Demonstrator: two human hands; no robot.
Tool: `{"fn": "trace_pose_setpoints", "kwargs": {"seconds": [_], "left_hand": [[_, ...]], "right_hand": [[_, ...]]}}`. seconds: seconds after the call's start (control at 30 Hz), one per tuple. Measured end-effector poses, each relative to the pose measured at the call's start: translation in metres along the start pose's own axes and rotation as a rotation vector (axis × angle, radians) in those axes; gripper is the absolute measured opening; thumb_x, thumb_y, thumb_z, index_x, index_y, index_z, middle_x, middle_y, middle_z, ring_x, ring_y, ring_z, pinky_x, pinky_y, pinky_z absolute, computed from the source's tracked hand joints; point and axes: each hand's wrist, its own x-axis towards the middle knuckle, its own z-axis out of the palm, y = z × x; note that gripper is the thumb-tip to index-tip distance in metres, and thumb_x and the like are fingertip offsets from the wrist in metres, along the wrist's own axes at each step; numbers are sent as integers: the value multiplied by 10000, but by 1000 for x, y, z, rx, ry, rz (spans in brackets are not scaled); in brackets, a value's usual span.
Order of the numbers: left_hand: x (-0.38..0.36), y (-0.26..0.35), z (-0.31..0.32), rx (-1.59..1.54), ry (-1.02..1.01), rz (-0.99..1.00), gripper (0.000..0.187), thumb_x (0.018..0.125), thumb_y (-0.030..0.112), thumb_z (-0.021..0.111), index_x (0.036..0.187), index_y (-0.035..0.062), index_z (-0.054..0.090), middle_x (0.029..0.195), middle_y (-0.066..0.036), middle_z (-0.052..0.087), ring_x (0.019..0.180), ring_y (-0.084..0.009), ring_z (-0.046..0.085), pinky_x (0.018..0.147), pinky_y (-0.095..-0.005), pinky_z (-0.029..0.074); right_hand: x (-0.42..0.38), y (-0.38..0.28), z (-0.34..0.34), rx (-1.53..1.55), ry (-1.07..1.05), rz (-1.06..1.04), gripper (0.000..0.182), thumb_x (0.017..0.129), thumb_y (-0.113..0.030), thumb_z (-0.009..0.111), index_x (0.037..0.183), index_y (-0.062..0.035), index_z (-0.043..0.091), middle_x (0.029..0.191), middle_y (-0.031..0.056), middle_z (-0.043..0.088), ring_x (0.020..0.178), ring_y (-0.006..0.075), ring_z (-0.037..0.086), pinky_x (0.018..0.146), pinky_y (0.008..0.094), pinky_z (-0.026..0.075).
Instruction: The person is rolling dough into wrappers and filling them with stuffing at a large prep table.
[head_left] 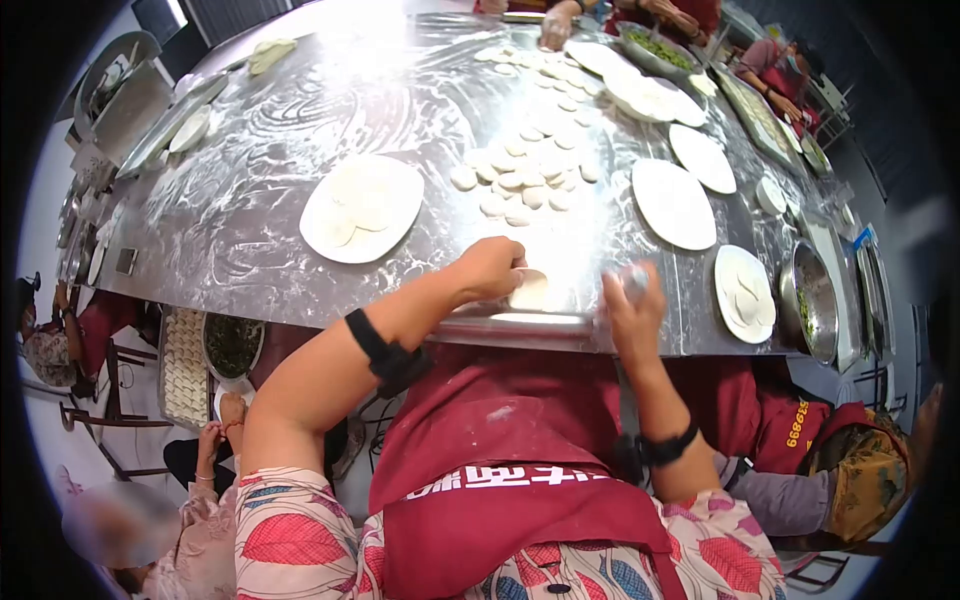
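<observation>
My left hand [490,268] is closed, its fingertips pinching the far-left edge of a round flat dough wrapper [530,291] near the table's front edge. To the right of it, my right hand [636,305] is raised a little and curled round a pale greyish object [633,280]; blur hides what kind of thing it is. Beyond my hands, several small flattened dough pieces [533,183] lie in a loose cluster on the floured metal table [260,250]. Left of them, a white oval plate [385,240] holds a few rolled wrappers [362,208].
On the right stand white plates [672,205], another plate with wrappers [744,295] and a steel bowl of filling [812,305]. Co-workers' hands [557,28] reach in at the far side. Below left is a tray of dumplings [186,365], near a seated person.
</observation>
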Motion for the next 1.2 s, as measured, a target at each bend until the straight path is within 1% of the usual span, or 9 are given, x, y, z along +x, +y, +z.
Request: {"fn": "trace_pose_setpoints", "kwargs": {"seconds": [0.1, 0.27, 0.33, 0.47, 0.57, 0.67, 0.83, 0.97, 1.2], "left_hand": [[-9, 11, -8, -102, -133, -92, 174, 781, 140, 582, 848, -17, 613, 756, -197, 629, 707, -306, 604, 669, -372, 462], [13, 15, -2, 50, -64, -88, 200, 761, 148, 589, 870, -16, 624, 789, -226, 618, 746, -349, 606, 689, -398, 461], [15, 14, -6, 48, -78, -68, 204, 751, 144, 591, 872, -17, 624, 802, -230, 618, 761, -350, 607, 694, -400, 459], [1, 6, -3, -27, -66, -64, 219, 727, 123, 592, 882, -29, 614, 820, -229, 624, 782, -338, 608, 702, -397, 458], [-8, 18, -6, -48, -141, -55, 209, 753, 128, 575, 880, -34, 612, 807, -222, 626, 765, -332, 610, 697, -397, 462], [6, 20, -5, 70, -11, -83, 211, 774, 150, 568, 875, -28, 617, 802, -222, 628, 745, -328, 608, 688, -391, 463], [12, 8, 0, 105, -89, 47, 236, 781, 190, 585, 879, -22, 620, 797, -213, 628, 743, -310, 606, 689, -379, 462], [5, 2, -2, -50, -101, -16, 223, 783, 171, 580, 891, -20, 616, 819, -211, 632, 764, -303, 610, 699, -378, 462], [20, 14, -2, 63, -60, -94, 222, 804, 166, 560, 902, -22, 625, 844, -218, 636, 800, -315, 620, 713, -384, 463]], "right_hand": [[6, -3, 9, 130, -5, 64, 178, 832, -78, 630, 886, -6, 477, 625, 29, 551, 517, 89, 510, 451, 235, 404], [66, 12, 40, -38, -42, -62, 229, 804, -114, 648, 913, 3, 485, 622, 96, 551, 501, 142, 523, 456, 292, 417], [46, 2, 24, -118, 7, -116, 219, 808, -118, 647, 900, 2, 488, 620, 86, 564, 503, 135, 533, 452, 286, 420], [-16, -4, -3, 98, 3, 60, 166, 827, -77, 622, 870, -12, 476, 633, 30, 562, 525, 97, 527, 464, 255, 419], [15, -5, 12, 63, 22, 49, 173, 829, -81, 624, 845, -19, 463, 608, 30, 546, 513, 94, 518, 453, 257, 409], [62, 21, 40, -92, 46, -160, 204, 813, -98, 645, 848, -12, 463, 598, 59, 541, 491, 115, 508, 441, 273, 404], [16, 2, 12, -24, 37, -1, 212, 813, -101, 646, 865, -8, 463, 592, 46, 538, 482, 114, 518, 442, 273, 416], [-10, -11, 2, 81, 34, 74, 225, 815, -108, 650, 858, -7, 454, 597, 28, 535, 490, 93, 492, 438, 265, 399], [68, 22, 42, -6, 0, -80, 220, 805, -106, 652, 866, -7, 465, 590, 68, 528, 497, 131, 492, 459, 285, 405]]}}
